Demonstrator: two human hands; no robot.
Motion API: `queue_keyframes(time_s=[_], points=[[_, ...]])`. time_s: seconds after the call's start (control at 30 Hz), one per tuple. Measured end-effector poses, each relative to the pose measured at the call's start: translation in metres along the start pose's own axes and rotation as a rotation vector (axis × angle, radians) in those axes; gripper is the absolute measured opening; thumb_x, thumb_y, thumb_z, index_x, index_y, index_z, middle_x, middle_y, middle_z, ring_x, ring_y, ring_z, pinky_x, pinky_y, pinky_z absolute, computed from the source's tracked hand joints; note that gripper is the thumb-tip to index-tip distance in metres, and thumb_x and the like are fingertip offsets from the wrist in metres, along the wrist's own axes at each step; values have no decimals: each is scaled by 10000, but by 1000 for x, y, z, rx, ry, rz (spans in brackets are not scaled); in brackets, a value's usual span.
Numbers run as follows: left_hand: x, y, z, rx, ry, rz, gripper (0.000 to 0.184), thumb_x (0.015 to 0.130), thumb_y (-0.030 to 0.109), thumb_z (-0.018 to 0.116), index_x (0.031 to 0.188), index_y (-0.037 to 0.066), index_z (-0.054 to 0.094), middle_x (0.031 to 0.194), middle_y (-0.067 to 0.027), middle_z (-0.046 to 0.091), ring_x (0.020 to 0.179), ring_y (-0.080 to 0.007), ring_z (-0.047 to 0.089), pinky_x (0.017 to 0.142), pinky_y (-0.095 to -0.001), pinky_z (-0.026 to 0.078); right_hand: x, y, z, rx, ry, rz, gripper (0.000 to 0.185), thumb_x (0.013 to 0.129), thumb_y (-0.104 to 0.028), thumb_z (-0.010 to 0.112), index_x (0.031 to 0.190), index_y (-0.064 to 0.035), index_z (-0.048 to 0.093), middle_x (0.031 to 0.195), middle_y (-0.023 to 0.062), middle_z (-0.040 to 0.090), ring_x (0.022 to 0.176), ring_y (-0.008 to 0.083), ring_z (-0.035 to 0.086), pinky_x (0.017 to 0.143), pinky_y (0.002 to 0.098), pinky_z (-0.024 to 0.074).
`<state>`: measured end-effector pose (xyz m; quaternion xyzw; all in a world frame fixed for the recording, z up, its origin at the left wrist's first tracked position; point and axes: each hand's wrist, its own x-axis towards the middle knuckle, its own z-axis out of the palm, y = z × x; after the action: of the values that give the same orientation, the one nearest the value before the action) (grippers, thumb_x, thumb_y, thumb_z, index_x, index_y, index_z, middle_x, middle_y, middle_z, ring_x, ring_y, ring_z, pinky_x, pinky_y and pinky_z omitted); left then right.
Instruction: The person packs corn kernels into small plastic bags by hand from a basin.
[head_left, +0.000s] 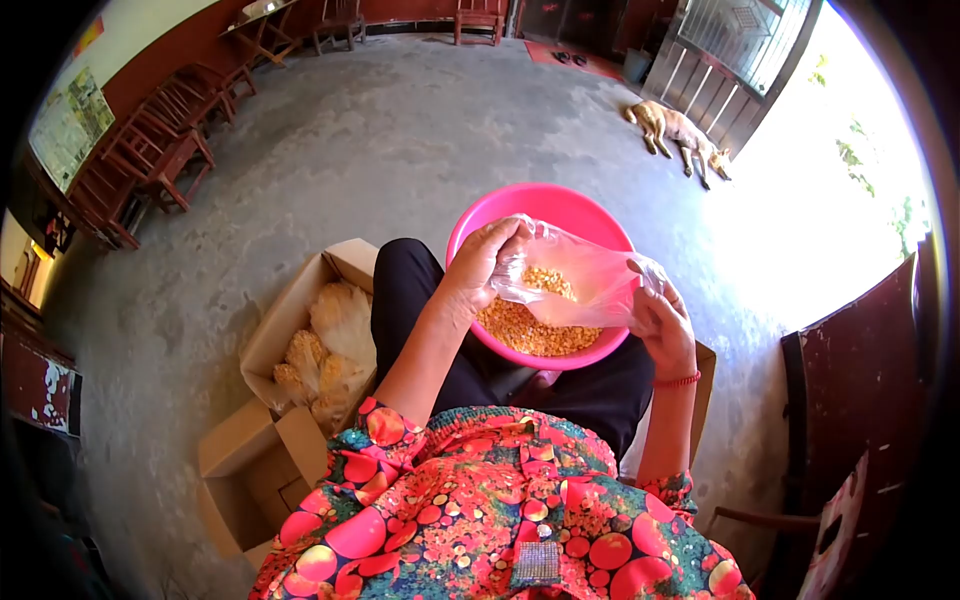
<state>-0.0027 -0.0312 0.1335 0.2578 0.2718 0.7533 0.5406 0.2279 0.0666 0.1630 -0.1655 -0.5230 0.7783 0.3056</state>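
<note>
A clear plastic bag [590,280] is stretched between my two hands over a pink basin [482,214]. My left hand [485,262] pinches one side of the bag's edge. On the other side, my right hand [662,325], with a red bracelet at the wrist, grips the bag between thumb and fingers. Yellow-orange kernels [530,338], looking like cracked corn, lie in the basin below. The basin rests at my knees. I cannot tell whether the bag itself holds any kernels.
At my left stands an open cardboard box [272,325] with several filled clear bags [340,318]. Another open carton [240,435] sits nearer me. A dog [680,132] lies by the door [735,50]. Wooden chairs [165,150] line the left wall.
</note>
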Motion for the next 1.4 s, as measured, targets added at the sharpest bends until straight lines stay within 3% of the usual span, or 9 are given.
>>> queue_keyframes(time_s=[0.3, 0.57, 0.83, 0.97, 1.03, 1.17, 1.23, 1.3, 1.4], points=[[87, 10, -9, 194, 234, 49, 190, 818, 199, 476, 796, 42, 580, 621, 7, 514, 511, -55, 406, 469, -201, 351, 74, -18, -27, -10, -20, -74, 386, 791, -30, 441, 1170, 4, 374, 799, 68, 502, 696, 118, 493, 639, 214, 411], [86, 29, 21, 346, 237, 387, 217, 820, 209, 477, 751, 44, 600, 545, 31, 452, 472, -51, 382, 426, -192, 326, 91, -43, -7, -129, -4, -216, 408, 796, -53, 426, 1196, -38, 346, 825, 64, 515, 744, 101, 487, 665, 224, 423], [41, -89, -77, 536, 330, 57, 193, 831, 207, 463, 791, 62, 585, 619, 15, 518, 526, -40, 448, 472, -187, 375, 50, 101, -34, -258, 151, 133, 444, 774, -103, 509, 1186, -47, 353, 782, 49, 537, 687, 112, 528, 584, 199, 437], [2, -133, -49, 615, 10, -27, 177, 801, 106, 462, 916, 14, 560, 680, -28, 553, 621, -64, 518, 569, -203, 432, 33, 189, -45, -966, -32, -157, 495, 708, -4, 528, 1169, -21, 348, 843, 92, 563, 757, 134, 544, 622, 244, 456], [-24, -120, -13, 1137, -50, 129, 211, 777, 99, 520, 965, 11, 553, 796, -43, 579, 715, -85, 530, 666, -228, 436, 30, 190, -37, -937, -82, -320, 400, 704, 30, 500, 1096, 2, 423, 839, 89, 576, 768, 143, 545, 634, 269, 454], [-26, -110, -13, 580, -74, 15, 270, 717, 31, 543, 987, 22, 538, 794, 1, 561, 726, -63, 511, 685, -218, 427, 12, 153, -14, -452, 1, 2, 124, 769, -1, 447, 845, 5, 545, 769, 12, 556, 728, 79, 499, 638, 204, 407], [-28, -97, -22, 675, -26, 76, 371, 666, -39, 495, 1034, 7, 498, 856, -50, 554, 791, -134, 527, 731, -256, 423, 8, 136, -13, -479, 34, -10, 128, 781, -21, 444, 854, 3, 546, 763, 10, 556, 692, 57, 487, 598, 193, 394], [-27, -96, -40, 1256, 246, 545, 533, 604, -70, 467, 1126, 22, 420, 991, -139, 508, 952, -250, 482, 839, -313, 374, 2, 106, 1, -531, 17, -34, 130, 786, -35, 446, 857, 7, 547, 762, 13, 558, 669, 38, 476, 571, 179, 376], [-29, -101, -45, 1325, 201, 599, 728, 568, 8, 550, 1234, 36, 258, 1199, -204, 317, 1113, -347, 315, 928, -369, 275, -1, 80, 21, -677, -132, -11, 111, 777, -42, 472, 841, 4, 549, 705, 13, 554, 631, 44, 472, 552, 184, 374]])
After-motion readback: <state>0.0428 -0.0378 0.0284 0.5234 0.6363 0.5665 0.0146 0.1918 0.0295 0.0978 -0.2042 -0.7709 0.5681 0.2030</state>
